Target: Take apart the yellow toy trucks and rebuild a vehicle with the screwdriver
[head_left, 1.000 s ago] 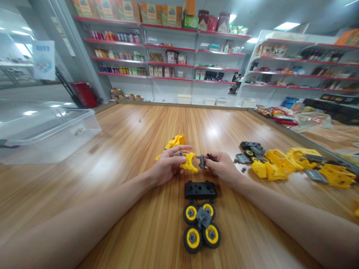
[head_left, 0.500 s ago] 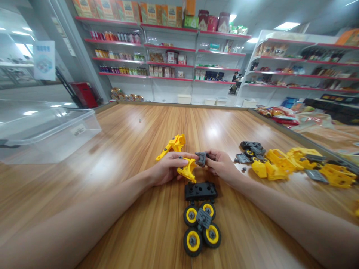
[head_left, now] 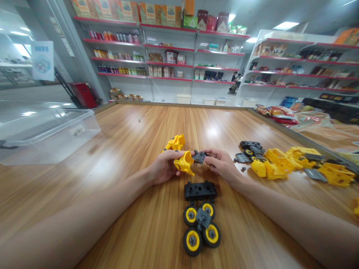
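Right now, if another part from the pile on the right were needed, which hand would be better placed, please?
Probably the right hand: it is nearer those yellow parts, though it must first release the grey piece. The left hand is farther off and holds a yellow piece.

– State the finish of the curved yellow part (head_left: 184, 163).
– Smooth plastic, low gloss.
– And the gray part (head_left: 199, 157), black base plate (head_left: 200, 191) and tires (head_left: 192, 254)?
– Gray part, black base plate: matt plastic. Tires: matt, rubber-like.
– Tabletop (head_left: 134, 224) and bin (head_left: 64, 144)?
– Tabletop: smooth wood grain, glossy. Bin: clear, glossy plastic.
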`<state>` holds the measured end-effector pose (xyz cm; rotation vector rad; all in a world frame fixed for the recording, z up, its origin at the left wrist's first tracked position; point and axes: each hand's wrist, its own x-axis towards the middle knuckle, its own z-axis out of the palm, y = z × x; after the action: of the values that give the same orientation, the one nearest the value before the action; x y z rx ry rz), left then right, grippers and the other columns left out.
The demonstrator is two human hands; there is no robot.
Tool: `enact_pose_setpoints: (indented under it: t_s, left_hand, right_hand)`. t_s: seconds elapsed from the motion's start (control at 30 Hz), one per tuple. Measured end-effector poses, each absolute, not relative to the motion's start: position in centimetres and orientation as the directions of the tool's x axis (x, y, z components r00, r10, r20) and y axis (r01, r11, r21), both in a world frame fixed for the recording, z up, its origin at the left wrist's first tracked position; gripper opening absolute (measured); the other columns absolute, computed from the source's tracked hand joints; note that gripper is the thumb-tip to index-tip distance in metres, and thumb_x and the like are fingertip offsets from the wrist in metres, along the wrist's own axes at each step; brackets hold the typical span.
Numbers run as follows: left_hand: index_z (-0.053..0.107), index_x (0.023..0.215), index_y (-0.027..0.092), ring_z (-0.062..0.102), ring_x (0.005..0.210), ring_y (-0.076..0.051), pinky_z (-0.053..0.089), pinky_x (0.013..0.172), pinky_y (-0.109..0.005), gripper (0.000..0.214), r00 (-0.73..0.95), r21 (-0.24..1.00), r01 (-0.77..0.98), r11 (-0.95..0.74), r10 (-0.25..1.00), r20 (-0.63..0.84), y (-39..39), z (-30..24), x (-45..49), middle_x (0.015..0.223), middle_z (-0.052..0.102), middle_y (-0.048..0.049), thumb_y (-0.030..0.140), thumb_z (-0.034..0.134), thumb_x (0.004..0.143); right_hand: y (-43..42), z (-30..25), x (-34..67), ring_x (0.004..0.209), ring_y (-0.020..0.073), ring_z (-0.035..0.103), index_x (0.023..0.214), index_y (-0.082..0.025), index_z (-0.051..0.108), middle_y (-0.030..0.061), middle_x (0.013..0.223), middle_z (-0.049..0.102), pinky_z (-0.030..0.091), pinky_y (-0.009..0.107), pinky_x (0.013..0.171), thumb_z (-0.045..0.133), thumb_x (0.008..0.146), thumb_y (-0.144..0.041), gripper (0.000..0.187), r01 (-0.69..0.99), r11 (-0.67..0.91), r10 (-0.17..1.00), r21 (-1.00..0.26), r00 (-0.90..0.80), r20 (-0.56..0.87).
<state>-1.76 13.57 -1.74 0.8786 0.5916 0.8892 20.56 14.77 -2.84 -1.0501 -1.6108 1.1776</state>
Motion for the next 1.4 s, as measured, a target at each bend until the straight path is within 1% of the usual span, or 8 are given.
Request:
enact_pose_setpoints:
  t_s: [0.13, 0.33, 0.53, 0.7, 0.9, 1.03, 1.23, 1.4]
  left_hand:
    - [0.072, 0.107, 0.009, 0.059, 0.067, -0.014, 0.037, 0.045, -0.021, 0.037, 0.514, 0.839, -0.420, 0.345, 0.853, -0.093, 13.6, -1.7, -1.7, 0.093, 0.072, -0.0122, 0.029, 0.065, 0.077]
    - [0.072, 0.107, 0.009, 0.060, 0.071, -0.015, 0.039, 0.046, -0.020, 0.035, 0.528, 0.841, -0.410, 0.352, 0.844, -0.096, 13.6, -1.8, -1.8, 0.097, 0.072, -0.0134, 0.030, 0.064, 0.079]
    - [0.067, 0.118, 0.011, 0.061, 0.081, -0.016, 0.041, 0.048, -0.019, 0.041, 0.553, 0.859, -0.378, 0.345, 0.828, -0.089, 13.6, -1.7, -1.8, 0.117, 0.067, -0.0138, 0.028, 0.061, 0.081]
    - [0.067, 0.118, 0.012, 0.061, 0.081, -0.017, 0.041, 0.048, -0.019, 0.041, 0.550, 0.864, -0.371, 0.341, 0.830, -0.091, 13.5, -1.6, -1.7, 0.117, 0.067, -0.0138, 0.029, 0.061, 0.081]
    - [0.066, 0.120, 0.012, 0.060, 0.080, -0.016, 0.041, 0.049, -0.019, 0.042, 0.569, 0.876, -0.341, 0.342, 0.817, -0.097, 13.7, -1.9, -1.8, 0.116, 0.067, -0.0139, 0.030, 0.061, 0.082]
    - [0.063, 0.123, 0.012, 0.059, 0.080, -0.015, 0.042, 0.049, -0.018, 0.043, 0.587, 0.881, -0.328, 0.339, 0.804, -0.091, 13.7, -2.0, -1.9, 0.118, 0.066, -0.0140, 0.029, 0.059, 0.084]
    - [0.060, 0.126, 0.012, 0.059, 0.081, -0.015, 0.043, 0.050, -0.018, 0.044, 0.575, 0.886, -0.328, 0.328, 0.813, -0.088, 13.7, -1.9, -1.9, 0.124, 0.062, -0.0150, 0.029, 0.056, 0.086]
    - [0.060, 0.126, 0.012, 0.058, 0.079, -0.014, 0.043, 0.049, -0.018, 0.043, 0.570, 0.880, -0.336, 0.334, 0.817, -0.092, 13.7, -1.9, -1.9, 0.125, 0.062, -0.0154, 0.029, 0.056, 0.086]
  right_hand:
    - [14.7, -3.0, 20.7, 0.052, 0.0089, 0.050, 0.102, -0.016, 0.066, 0.0024, 0.079, 0.068, 0.034, 0.021, 0.045, 0.065, 0.082, -0.044, 0.034, 0.200, 0.277, 0.936, -0.940, -0.277, 0.217]
    - [15.1, -3.5, 20.7, 0.072, 0.0180, 0.066, 0.100, -0.016, 0.066, 0.0063, 0.085, 0.073, 0.050, 0.028, 0.064, 0.065, 0.084, -0.042, 0.031, 0.316, 0.359, 0.917, -0.878, -0.294, 0.269]
    - [15.7, -3.6, 21.2, 0.074, 0.0193, 0.067, 0.092, -0.017, 0.069, 0.0045, 0.083, 0.073, 0.049, 0.029, 0.068, 0.062, 0.085, -0.034, 0.019, 0.459, 0.427, 0.897, -0.779, -0.320, 0.303]
    - [15.7, -3.1, 21.5, 0.068, 0.0180, 0.064, 0.091, -0.018, 0.069, 0.0020, 0.075, 0.071, 0.046, 0.028, 0.062, 0.059, 0.088, -0.033, 0.018, 0.538, 0.475, 0.873, -0.696, -0.383, 0.300]
    - [15.3, -2.8, 21.3, 0.080, 0.0169, 0.066, 0.101, -0.020, 0.068, 0.0031, 0.089, 0.072, 0.048, 0.027, 0.072, 0.051, 0.095, -0.037, 0.025, 0.601, 0.530, 0.845, -0.599, -0.431, 0.315]
    - [15.7, -2.1, 21.6, 0.089, 0.0188, 0.063, 0.100, -0.020, 0.069, 0.0064, 0.096, 0.069, 0.045, 0.029, 0.080, 0.053, 0.094, -0.034, 0.023, 0.688, 0.554, 0.833, -0.468, -0.450, 0.323]
    - [16.0, 0.9, 22.8, 0.087, 0.0217, 0.063, 0.090, -0.019, 0.073, 0.0082, 0.090, 0.070, 0.042, 0.030, 0.077, 0.056, 0.089, -0.027, 0.019, 0.758, 0.609, 0.793, -0.234, -0.594, 0.136]
    - [15.0, 3.9, 24.3, 0.071, 0.0219, 0.064, 0.079, -0.019, 0.074, 0.0071, 0.075, 0.072, 0.039, 0.029, 0.062, 0.061, 0.080, -0.022, 0.014, 0.757, 0.647, 0.751, -0.091, -0.653, -0.096]
